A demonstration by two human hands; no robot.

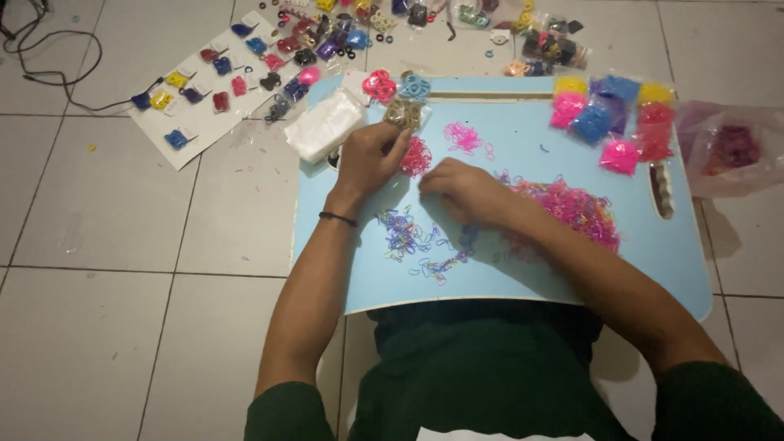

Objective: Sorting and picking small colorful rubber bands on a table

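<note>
Sorting small rubber bands (416, 157) at frame centre: left hand (369, 158) pinching red ones, right hand (465, 189) curled, grip unclear; next, careful picking.

A light blue lap table (523, 286) with rounded corners sits on a pale tiled floor (90, 327). On the board lie a loose pink rubber-band heap (572, 208), scattered purple and blue bands (412, 241), small bagged band bundles (608, 118) and a white plastic packet (324, 125). On the tiles lie a white card of hair clips (196, 98), a black cable (57, 65) and a clear plastic bag of dark red bands (731, 147).
</note>
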